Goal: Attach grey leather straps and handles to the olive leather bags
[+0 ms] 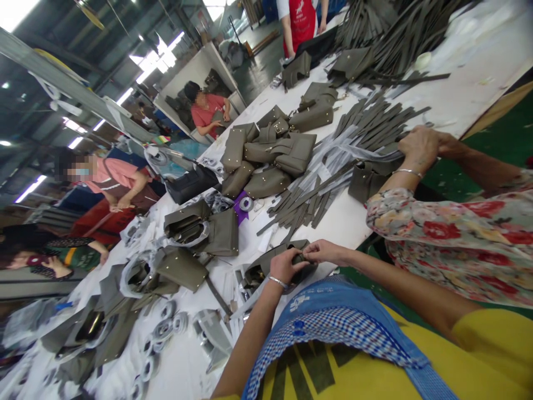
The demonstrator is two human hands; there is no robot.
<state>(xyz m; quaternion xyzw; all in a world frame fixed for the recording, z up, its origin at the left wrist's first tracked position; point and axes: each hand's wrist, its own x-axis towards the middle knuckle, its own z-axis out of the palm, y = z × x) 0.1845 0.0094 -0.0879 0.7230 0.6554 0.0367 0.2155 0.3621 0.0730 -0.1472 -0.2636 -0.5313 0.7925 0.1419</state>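
An olive-grey handbag (260, 268) lies at the table's near edge, right in front of my blue apron. My left hand (285, 266) lies over its upper edge, fingers bent round the leather. Just to the right, my right hand (322, 251) pinches at the same edge, its fingertips close to those of my left. Whatever small part sits between the right fingertips is too small to make out. Part of the bag is covered by both hands.
Several olive handbags (275, 150) are piled mid-table beside a heap of flat straps (366, 128). Rolled plastic wrap (162, 328) lies at lower left. To my right, a co-worker's floral sleeves (441, 222) reach over another bag (366, 180). Other people stand across the table.
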